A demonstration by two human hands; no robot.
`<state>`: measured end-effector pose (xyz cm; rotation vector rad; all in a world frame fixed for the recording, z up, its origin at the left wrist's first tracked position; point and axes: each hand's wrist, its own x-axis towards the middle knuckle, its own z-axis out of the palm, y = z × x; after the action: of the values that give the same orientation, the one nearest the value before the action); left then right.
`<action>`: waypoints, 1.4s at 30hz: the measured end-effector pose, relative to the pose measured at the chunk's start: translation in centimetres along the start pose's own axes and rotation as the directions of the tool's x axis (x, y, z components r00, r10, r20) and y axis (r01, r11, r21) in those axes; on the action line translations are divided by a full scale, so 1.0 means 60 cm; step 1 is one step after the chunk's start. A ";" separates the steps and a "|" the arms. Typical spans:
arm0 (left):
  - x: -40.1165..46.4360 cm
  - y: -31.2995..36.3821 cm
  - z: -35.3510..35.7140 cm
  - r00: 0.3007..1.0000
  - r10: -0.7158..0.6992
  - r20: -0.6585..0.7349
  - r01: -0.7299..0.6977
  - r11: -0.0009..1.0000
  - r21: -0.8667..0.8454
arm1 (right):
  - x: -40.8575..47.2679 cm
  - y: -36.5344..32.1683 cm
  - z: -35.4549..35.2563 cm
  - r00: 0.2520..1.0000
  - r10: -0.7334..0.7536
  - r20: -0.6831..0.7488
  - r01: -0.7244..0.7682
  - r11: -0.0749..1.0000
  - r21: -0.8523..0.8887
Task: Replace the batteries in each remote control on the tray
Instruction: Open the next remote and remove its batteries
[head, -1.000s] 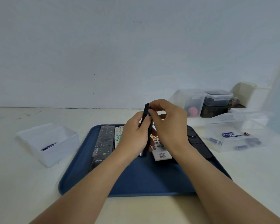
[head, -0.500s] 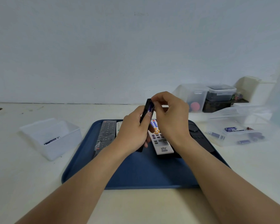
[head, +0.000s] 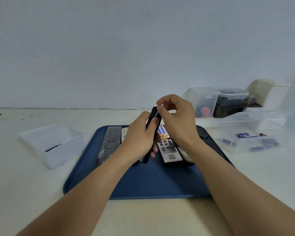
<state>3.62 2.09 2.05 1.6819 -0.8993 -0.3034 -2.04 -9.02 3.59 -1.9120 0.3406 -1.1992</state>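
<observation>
Upright, the black remote (head: 149, 133) sits gripped in the left hand (head: 138, 138); right hand (head: 175, 120) fingertips pinch its battery (head: 157, 114).

Slim black remote (head: 152, 132) held upright above the blue tray (head: 160, 181), battery bay facing right, blue battery (head: 157, 115) seated near its top. On the tray: dark grey remote (head: 111, 142) far left, white remote (head: 124, 133) beside it, white remote with coloured buttons (head: 168, 147) centre, black remote (head: 209, 143) right.
</observation>
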 end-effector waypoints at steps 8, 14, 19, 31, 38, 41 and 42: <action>0.007 0.002 -0.002 0.999 0.018 -0.036 -0.021 0.997 -0.072 | 0.001 0.002 0.001 0.978 0.210 0.003 -0.204 0.945 0.256; 0.006 0.002 -0.003 0.999 -0.010 -0.044 0.005 0.992 -0.123 | -0.009 -0.009 0.004 0.991 0.131 -0.031 -0.122 0.969 0.216; 0.010 -0.001 -0.010 0.999 -0.049 0.003 0.049 0.970 -0.238 | 0.011 -0.009 -0.006 0.923 0.379 0.068 -0.347 0.741 0.575; 0.021 0.006 -0.054 0.932 -0.190 0.307 0.315 0.845 -0.433 | 0.028 0.006 -0.044 0.790 0.476 0.387 -0.580 0.784 0.220; 0.042 -0.008 -0.072 0.978 -0.210 0.004 0.135 0.612 -0.779 | 0.014 0.000 -0.034 0.726 0.513 0.458 -0.610 0.788 0.086; 0.035 -0.011 -0.039 0.993 -0.109 0.036 0.106 0.748 -0.656 | -0.009 -0.018 -0.010 0.694 0.454 0.559 -0.547 0.837 -0.001; 0.031 -0.008 -0.033 0.994 -0.100 0.048 0.108 0.755 -0.646 | -0.012 -0.021 -0.005 0.722 0.431 0.541 -0.502 0.865 -0.020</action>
<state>6.29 2.26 2.72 1.0734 -0.6013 -0.6258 -2.90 -7.94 4.14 -1.8031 0.4011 -0.3176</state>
